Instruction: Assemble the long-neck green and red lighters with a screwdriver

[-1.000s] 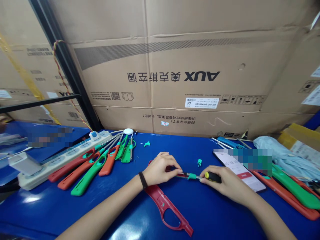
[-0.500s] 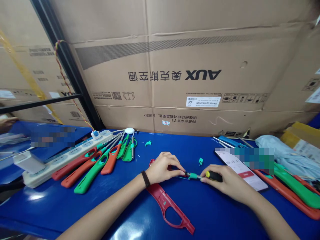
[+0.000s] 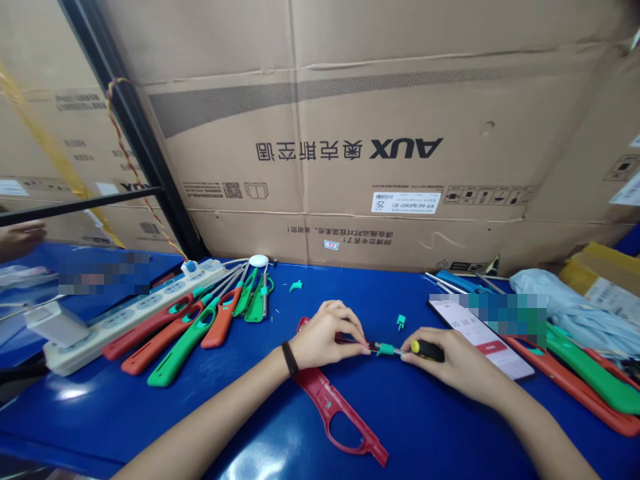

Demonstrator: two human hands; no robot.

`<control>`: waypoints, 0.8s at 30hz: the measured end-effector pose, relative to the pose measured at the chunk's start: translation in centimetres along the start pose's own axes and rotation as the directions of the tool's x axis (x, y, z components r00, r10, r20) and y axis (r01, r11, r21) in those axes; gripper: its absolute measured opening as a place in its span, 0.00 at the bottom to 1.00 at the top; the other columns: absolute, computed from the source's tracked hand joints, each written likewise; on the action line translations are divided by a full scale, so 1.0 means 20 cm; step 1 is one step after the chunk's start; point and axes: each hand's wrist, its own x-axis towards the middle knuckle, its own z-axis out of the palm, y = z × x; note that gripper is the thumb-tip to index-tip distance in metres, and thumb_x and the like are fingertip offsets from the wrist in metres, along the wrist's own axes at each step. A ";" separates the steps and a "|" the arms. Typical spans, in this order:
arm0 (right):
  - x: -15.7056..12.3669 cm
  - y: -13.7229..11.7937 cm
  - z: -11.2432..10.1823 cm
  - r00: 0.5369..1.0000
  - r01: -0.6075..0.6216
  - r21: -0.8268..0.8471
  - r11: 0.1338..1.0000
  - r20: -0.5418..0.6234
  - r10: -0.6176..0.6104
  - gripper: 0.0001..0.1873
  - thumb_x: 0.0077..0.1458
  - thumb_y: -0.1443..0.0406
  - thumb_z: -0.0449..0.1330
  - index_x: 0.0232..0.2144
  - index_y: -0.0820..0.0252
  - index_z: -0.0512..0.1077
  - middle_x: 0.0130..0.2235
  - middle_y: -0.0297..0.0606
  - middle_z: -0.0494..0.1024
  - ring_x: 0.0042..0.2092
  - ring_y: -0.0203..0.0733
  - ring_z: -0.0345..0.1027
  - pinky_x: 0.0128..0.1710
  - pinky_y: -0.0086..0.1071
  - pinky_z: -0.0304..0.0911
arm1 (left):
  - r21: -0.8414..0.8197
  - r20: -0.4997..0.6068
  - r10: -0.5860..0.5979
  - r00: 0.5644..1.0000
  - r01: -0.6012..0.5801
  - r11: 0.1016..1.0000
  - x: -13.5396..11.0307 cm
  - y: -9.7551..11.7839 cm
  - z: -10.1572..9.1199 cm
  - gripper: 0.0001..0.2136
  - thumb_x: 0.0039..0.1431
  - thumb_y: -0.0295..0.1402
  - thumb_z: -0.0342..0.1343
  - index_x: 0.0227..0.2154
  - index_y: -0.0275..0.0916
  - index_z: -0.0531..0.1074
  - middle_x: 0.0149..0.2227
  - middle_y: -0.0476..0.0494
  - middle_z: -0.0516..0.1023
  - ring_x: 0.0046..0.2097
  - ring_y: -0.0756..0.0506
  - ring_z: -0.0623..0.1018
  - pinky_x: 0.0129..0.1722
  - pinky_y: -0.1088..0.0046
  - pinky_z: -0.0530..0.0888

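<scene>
My left hand [image 3: 325,337], with a black band on the wrist, pinches a thin dark part that carries a small green piece [image 3: 385,349], just above a red lighter shell half [image 3: 335,410] lying on the blue table [image 3: 240,413]. My right hand [image 3: 457,367] is closed round a screwdriver with a yellow and black handle [image 3: 425,349], its tip pointing left at the green piece. A loose green bit [image 3: 399,322] lies just behind the hands.
Several red and green long-nosed lighters [image 3: 195,327] fan out at the left beside a white power strip [image 3: 125,313]. A phone [image 3: 483,337] and more red and green shells [image 3: 590,380] lie at the right. A large cardboard box [image 3: 350,153] walls the back. Another person's hand [image 3: 20,237] shows far left.
Both hands stay on the part and the screwdriver, barely shifted. The view has tilted slightly.
</scene>
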 end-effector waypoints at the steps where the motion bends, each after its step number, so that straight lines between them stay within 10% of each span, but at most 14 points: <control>1: 0.00 0.00 0.00 1.000 -0.001 0.003 1.000 0.000 0.001 0.13 0.55 0.54 0.56 0.32 0.53 0.75 0.36 0.36 0.79 0.36 0.45 0.71 0.37 0.33 0.63 | 0.004 -0.008 -0.010 1.000 0.010 1.000 0.00 0.00 0.00 0.03 0.52 0.35 0.64 0.28 0.43 0.77 0.35 0.52 0.78 0.39 0.49 0.75 0.54 0.66 0.57; 24: 0.01 0.00 0.01 1.000 0.013 0.010 1.000 -0.001 -0.013 0.13 0.55 0.54 0.56 0.33 0.53 0.75 0.37 0.36 0.79 0.37 0.45 0.71 0.38 0.33 0.63 | 0.060 0.014 -0.039 0.999 0.038 0.997 0.00 0.00 -0.01 0.02 0.51 0.29 0.59 0.25 0.40 0.71 0.30 0.56 0.80 0.32 0.52 0.77 0.58 0.63 0.56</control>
